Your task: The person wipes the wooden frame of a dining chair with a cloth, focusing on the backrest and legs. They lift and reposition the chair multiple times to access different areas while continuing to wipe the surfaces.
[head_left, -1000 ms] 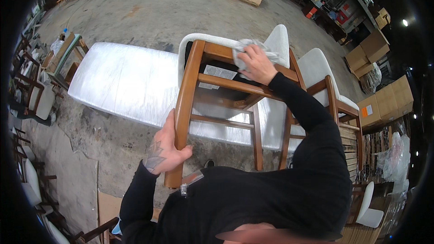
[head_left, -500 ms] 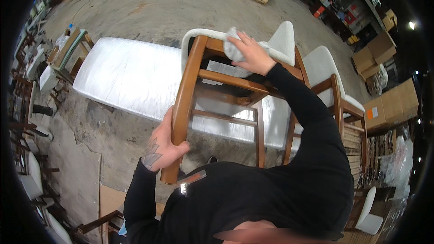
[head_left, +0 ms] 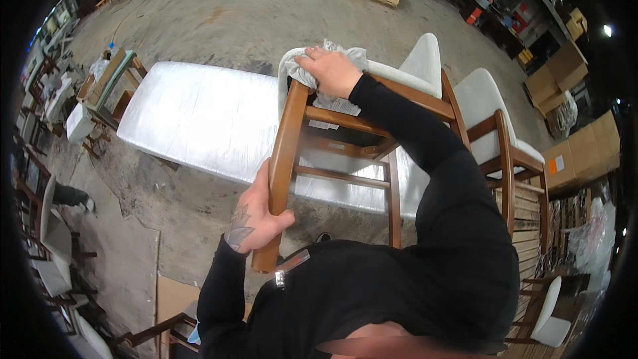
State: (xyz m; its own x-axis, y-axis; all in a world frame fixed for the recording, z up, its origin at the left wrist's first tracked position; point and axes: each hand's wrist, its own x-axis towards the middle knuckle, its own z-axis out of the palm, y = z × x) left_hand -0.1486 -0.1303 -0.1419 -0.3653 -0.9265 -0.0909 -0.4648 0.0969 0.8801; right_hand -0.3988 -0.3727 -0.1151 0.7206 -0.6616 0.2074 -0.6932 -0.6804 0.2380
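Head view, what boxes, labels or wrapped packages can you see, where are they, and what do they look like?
Cardboard boxes: far right, stacked, brown.
More cardboard boxes: right edge, brown, one with an orange sticker.
Label: under the chair seat, below the right hand, small white rectangle.
Wrapped package: on the floor, long, flat, clear plastic.

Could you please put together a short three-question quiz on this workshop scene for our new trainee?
1. True or false: the left hand grips a leg of the wooden chair.
2. What does the right hand press on the chair? A) a hammer B) a white cloth C) a paintbrush
3. What long thing lies on the floor behind the chair?

Key
1. True; it grips the leg near its end.
2. B, the white cloth, at the upper end of that leg.
3. A white wrapped mattress.
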